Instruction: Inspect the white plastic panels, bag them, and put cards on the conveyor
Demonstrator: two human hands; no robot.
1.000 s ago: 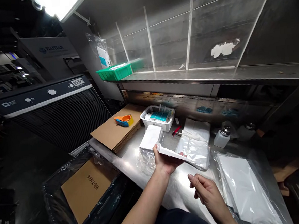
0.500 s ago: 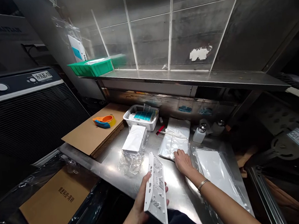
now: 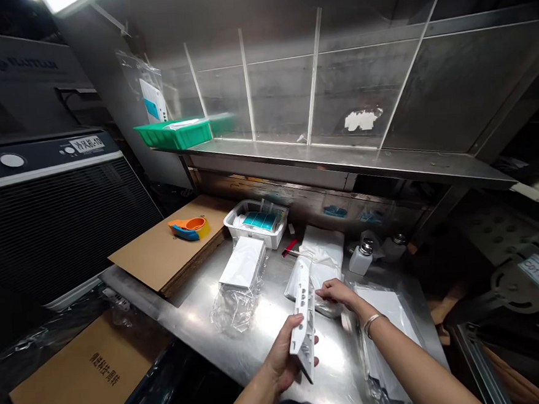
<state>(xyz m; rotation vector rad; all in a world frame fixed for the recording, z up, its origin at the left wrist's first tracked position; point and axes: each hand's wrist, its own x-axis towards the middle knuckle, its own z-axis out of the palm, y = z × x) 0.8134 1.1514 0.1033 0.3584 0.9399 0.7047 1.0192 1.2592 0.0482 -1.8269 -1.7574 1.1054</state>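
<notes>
My left hand (image 3: 283,358) is closed around a white plastic panel (image 3: 304,313), a moulded part with holes along its edge. The panel is tilted, its narrow edge facing me. Just right of it, my right hand (image 3: 338,293) pinches the near edge of a clear plastic bag (image 3: 325,307) at the stack. The stack of plastic bags (image 3: 324,241) lies flat on the metal table, with a pale cloth-like strip across it. My fingertips partly hide the pinched edge.
White panels in plastic film (image 3: 243,262) lie left; more bagged sheets (image 3: 386,323) lie right. Behind are a white basket (image 3: 253,232), a red cutter (image 3: 290,247) and a pump bottle (image 3: 361,258). A tape dispenser (image 3: 189,228) rests on cardboard (image 3: 163,258). A metal shelf (image 3: 294,154) overhangs.
My left hand has raised and turned the panel so its edge faces me. My right hand has drawn back slightly from the stack, with the bag's edge between its fingers.
</notes>
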